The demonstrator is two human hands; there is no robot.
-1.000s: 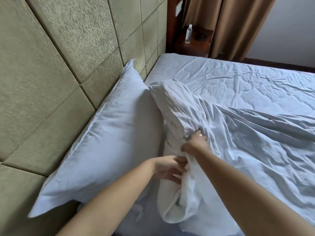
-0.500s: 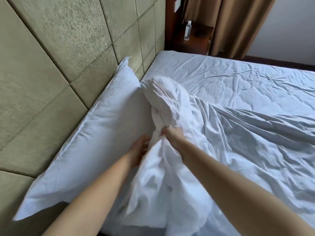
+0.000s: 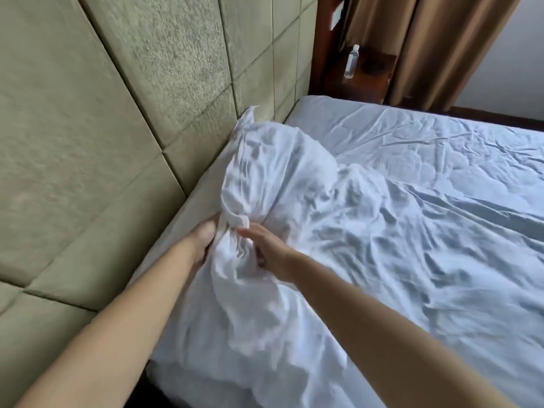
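A bed with a creased white sheet (image 3: 412,136) stretches away beyond and to the right of both hands. A padded olive wall (image 3: 117,113) of square panels runs along the far side of the left hand. Well beyond the hands, in the corner, a clear bottle (image 3: 352,60) stands upright on a dark wooden bedside table (image 3: 371,81), with a brown curtain (image 3: 426,39) hanging just to its right.

The white duvet (image 3: 294,178) lies rumpled over the bed. Its corner is gathered into a bunch that rises just beyond the hands, against the padded wall, and the rest spreads off to the right.

The left hand (image 3: 204,235) grips the neck of that bunch from the wall side, its fingertips buried in the cloth. The right hand (image 3: 266,245) is spread, with fingers nearly straight, and rests on the same gathered cloth from the other side. The two hands are close together with only the bunched fabric between them. Both are blurred.
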